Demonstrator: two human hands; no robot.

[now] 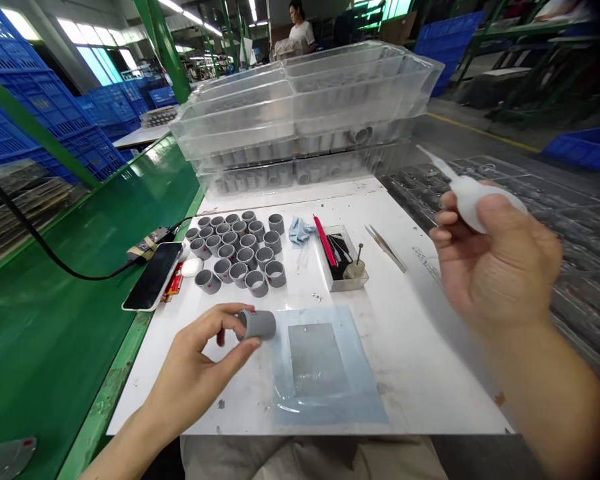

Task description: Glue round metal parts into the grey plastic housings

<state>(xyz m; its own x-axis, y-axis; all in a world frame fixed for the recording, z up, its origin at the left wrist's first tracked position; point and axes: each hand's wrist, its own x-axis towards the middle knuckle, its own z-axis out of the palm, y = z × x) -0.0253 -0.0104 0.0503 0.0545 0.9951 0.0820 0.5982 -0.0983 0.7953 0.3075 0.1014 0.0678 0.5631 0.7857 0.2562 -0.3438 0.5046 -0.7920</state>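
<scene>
- Cylinder (261, 325), grey and hollow, is pinched between the thumb and fingers of the left hand (207, 357), above the white worktop (435, 373) by the upper left corner of the blue sheet (363, 373).
- Squeeze bottle (469, 199), white, is gripped in the right hand (500, 263), fingers curled round it, its nozzle aimed up and leftward.
- More grey cylinders (247, 265) are grouped upright beyond the left hand.
- Tweezers (386, 249) are laid right of a clear box (347, 286).
- Similar cylinders are held in stacked clear trays (240, 127) behind.
</scene>
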